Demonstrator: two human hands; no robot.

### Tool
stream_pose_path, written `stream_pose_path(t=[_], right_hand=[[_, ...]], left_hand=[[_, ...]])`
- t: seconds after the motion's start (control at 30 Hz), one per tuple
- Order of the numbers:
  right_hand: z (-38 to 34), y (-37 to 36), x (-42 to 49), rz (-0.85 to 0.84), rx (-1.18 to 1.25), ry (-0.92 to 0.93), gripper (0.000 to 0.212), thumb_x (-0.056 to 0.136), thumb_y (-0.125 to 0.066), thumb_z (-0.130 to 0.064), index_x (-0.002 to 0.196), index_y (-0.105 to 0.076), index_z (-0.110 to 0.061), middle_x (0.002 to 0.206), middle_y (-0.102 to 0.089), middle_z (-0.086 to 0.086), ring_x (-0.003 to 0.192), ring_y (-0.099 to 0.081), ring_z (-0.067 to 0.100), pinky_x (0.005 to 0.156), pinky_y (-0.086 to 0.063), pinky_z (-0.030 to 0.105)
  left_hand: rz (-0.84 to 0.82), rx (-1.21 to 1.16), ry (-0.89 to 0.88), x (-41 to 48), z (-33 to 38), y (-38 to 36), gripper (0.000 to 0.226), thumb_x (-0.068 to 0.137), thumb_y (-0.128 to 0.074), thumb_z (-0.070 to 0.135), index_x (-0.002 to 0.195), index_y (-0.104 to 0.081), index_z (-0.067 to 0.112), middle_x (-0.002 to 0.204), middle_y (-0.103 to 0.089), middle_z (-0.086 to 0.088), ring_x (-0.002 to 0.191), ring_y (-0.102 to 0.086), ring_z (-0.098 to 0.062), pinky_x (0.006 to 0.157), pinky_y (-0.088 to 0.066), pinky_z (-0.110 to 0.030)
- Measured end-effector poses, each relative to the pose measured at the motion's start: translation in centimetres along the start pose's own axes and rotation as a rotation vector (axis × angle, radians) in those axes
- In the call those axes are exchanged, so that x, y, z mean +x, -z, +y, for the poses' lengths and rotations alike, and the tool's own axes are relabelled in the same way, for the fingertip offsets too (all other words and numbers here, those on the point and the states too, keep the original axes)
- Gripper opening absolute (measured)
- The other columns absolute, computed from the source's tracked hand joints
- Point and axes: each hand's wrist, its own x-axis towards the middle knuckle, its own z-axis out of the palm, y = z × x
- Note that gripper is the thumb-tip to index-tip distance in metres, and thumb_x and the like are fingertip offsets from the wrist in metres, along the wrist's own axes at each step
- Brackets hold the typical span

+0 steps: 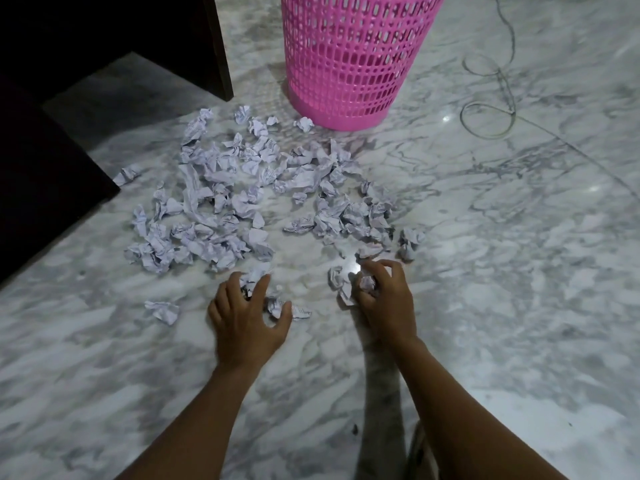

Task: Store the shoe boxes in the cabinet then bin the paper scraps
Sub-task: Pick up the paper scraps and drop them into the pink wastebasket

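Note:
Several crumpled white paper scraps (242, 188) lie scattered on the marble floor between me and a pink plastic mesh bin (349, 60) that stands upright at the top centre. My left hand (246, 317) rests low on the floor with fingers curled over a few scraps (254, 273) at the near edge of the pile. My right hand (384, 299) is closed around a small paper ball (367, 283), with more scraps (337, 280) touching its fingers. No shoe boxes are in view.
Dark furniture (52, 133) fills the upper left, its corner close to the scraps. A thin wire (488, 98) loops on the floor right of the bin. A lone scrap (162, 311) lies left of my left hand.

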Motion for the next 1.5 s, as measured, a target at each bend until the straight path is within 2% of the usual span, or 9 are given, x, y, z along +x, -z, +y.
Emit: stream_pose_path(t=[0.13,0.27,0.37,0.47,0.63,0.83,1.0,1.3,1.5], right_hand=[[-0.2,-1.0,-0.1,0.014,0.062,0.052,0.035,0.077,-0.072,0.001,0.110,-0.069,-0.012,0.121,-0.052,0.008,0.097,-0.057,0.012,0.078,-0.040,0.006],[-1.2,-0.6,0.1,0.226,0.217,-0.049,0.038,0.070,-0.077,0.011,0.104,-0.073,-0.007,0.110,-0.056,0.013,0.086,-0.056,-0.007,0.072,-0.037,-0.003],[-2.4,-1.4,-0.1,0.223,0.241,0.033,0.041,0.069,-0.077,0.007,0.106,-0.073,-0.010,0.110,-0.056,0.010,0.095,-0.059,0.008,0.080,-0.038,0.000],[-3.2,-3.3,-0.9,0.028,0.124,0.108,0.036,0.077,-0.076,-0.015,0.113,-0.069,-0.017,0.122,-0.052,0.009,0.110,-0.055,0.017,0.082,-0.046,0.017],[-3.2,-4.9,-1.1,-0.063,-0.077,0.154,0.040,0.077,-0.074,-0.015,0.116,-0.068,-0.021,0.123,-0.057,0.011,0.105,-0.056,0.031,0.077,-0.048,0.032],[-4.4,-5.0,-0.2,-0.135,0.059,0.151,0.044,0.072,-0.084,-0.009,0.113,-0.071,-0.018,0.113,-0.054,-0.002,0.096,-0.062,0.019,0.073,-0.042,0.012],[-6.1,-5.6,0.8,-0.139,0.151,0.109,0.046,0.071,-0.082,0.001,0.112,-0.072,-0.015,0.112,-0.050,-0.002,0.096,-0.059,0.015,0.072,-0.037,-0.005],[-6.9,-6.9,1.4,-0.111,0.199,0.131,0.051,0.068,-0.080,0.013,0.108,-0.073,-0.017,0.111,-0.052,-0.001,0.087,-0.059,0.007,0.078,-0.051,0.010],[-7.1,-7.1,1.4,-0.114,0.205,0.126,0.049,0.068,-0.083,0.007,0.109,-0.072,-0.016,0.114,-0.051,-0.001,0.087,-0.057,0.006,0.075,-0.044,0.002]], left_hand=[[0.019,-0.069,-0.067,0.1,0.2,-1.3,0.039,0.065,-0.075,0.020,0.103,-0.067,0.016,0.118,-0.055,-0.017,0.103,-0.047,-0.037,0.079,-0.043,-0.047],[0.006,-0.102,-0.070,0.4,0.3,-1.3,0.037,0.062,-0.076,0.008,0.096,-0.062,0.010,0.107,-0.057,-0.015,0.089,-0.050,-0.036,0.071,-0.046,-0.045],[0.002,-0.122,-0.059,0.7,0.5,-0.8,0.025,0.069,-0.065,0.012,0.093,-0.059,0.010,0.099,-0.057,-0.012,0.084,-0.051,-0.035,0.068,-0.046,-0.044],[0.004,-0.241,-0.080,1.2,0.5,0.0,0.020,0.075,-0.047,0.026,0.085,-0.056,0.011,0.087,-0.056,-0.009,0.078,-0.051,-0.031,0.066,-0.046,-0.041],[0.057,-0.367,0.118,1.9,-0.1,2.3,0.017,0.078,-0.066,0.016,0.088,-0.055,0.009,0.078,-0.058,-0.010,0.075,-0.054,-0.031,0.061,-0.046,-0.038],[0.350,-0.110,0.251,2.7,-4.9,3.9,0.029,0.079,-0.054,0.025,0.094,-0.060,0.001,0.103,-0.059,-0.021,0.085,-0.057,-0.038,0.067,-0.048,-0.043],[0.124,0.055,0.466,2.0,-7.1,3.2,0.028,0.080,-0.068,0.020,0.105,-0.063,0.007,0.123,-0.050,-0.027,0.100,-0.050,-0.045,0.077,-0.045,-0.050],[0.050,0.080,0.228,1.9,-7.5,2.9,0.031,0.066,-0.081,0.009,0.091,-0.063,0.007,0.087,-0.058,-0.016,0.074,-0.057,-0.039,0.057,-0.048,-0.040],[0.165,-0.120,0.140,3.0,-5.8,3.4,0.025,0.069,-0.075,0.006,0.091,-0.063,0.006,0.094,-0.062,-0.013,0.069,-0.063,-0.037,0.048,-0.047,-0.034]])
